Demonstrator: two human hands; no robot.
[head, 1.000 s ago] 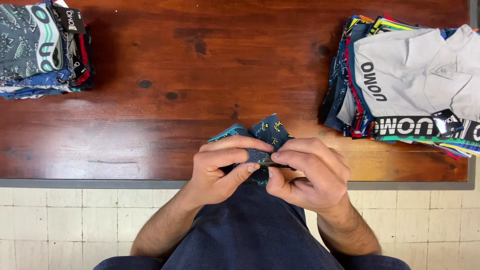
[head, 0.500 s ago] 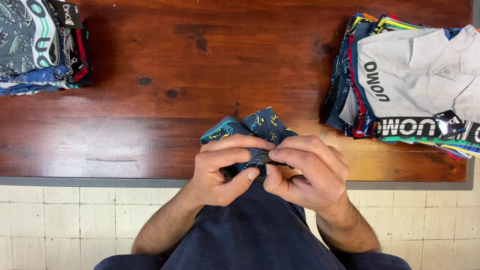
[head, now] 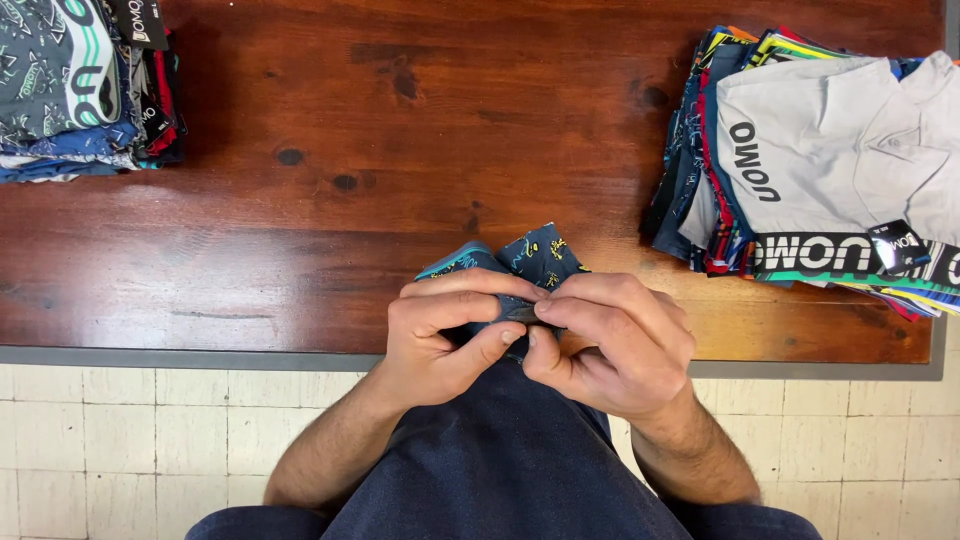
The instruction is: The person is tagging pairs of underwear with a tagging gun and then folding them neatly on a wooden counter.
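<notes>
Small dark-blue patterned fabric garment (head: 535, 258) at near edge of reddish wooden tabletop (head: 400, 150), pinched by both hands: left hand (head: 445, 335) and right hand (head: 610, 340) closed on it, fingertips meeting. Folded garment stacks far left (head: 70, 90), far right (head: 820, 160).

Bare forearms, sleeveless to the elbow, over a dark navy garment (head: 500, 470).

My fingers (head: 455, 300) pinch a dark blue garment (head: 535, 255) printed with small yellow and teal figures. The worktop (head: 400, 150) is reddish-brown wood with dark knots. One stack (head: 70, 90) shows grey-green patterns; another (head: 820, 160) is topped in plain grey.
</notes>
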